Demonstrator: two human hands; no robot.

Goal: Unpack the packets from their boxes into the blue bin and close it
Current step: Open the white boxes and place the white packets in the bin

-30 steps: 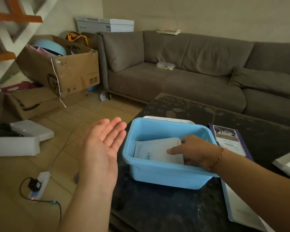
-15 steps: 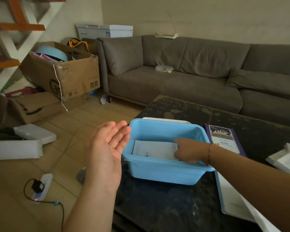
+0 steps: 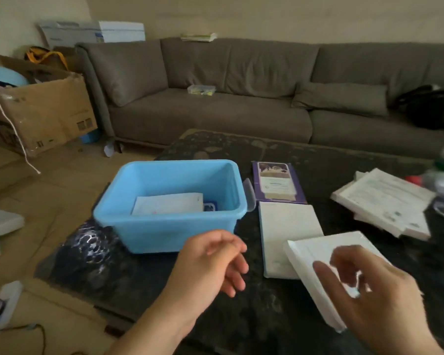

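The blue bin (image 3: 169, 208) is sitting open near the left end of the dark table (image 3: 331, 160), with a white packet (image 3: 167, 207) lying flat on its floor and something small and dark blue just beside that packet. Its lid is not plainly showing; a clear latch is sticking out at the bin's right rim.

The nearest white box (image 3: 321, 267) is lying to the right of the bin, overlapping another flat white box (image 3: 285, 226), its long axis running from the bin side toward the person's right. The right hand (image 3: 369, 293) is hovering directly over it, fingers loosely curled; motion blur is heavy here, so whether they are already touching the box is hard to say, though nothing appears pinched. The left hand (image 3: 210, 267) is hanging in front of the bin, fingers relaxed and holding nothing.

The right hand is much the nearer to this box, so it is probably picking it up next, with the left helping open it. More white boxes (image 3: 385, 201) are waiting farther right.
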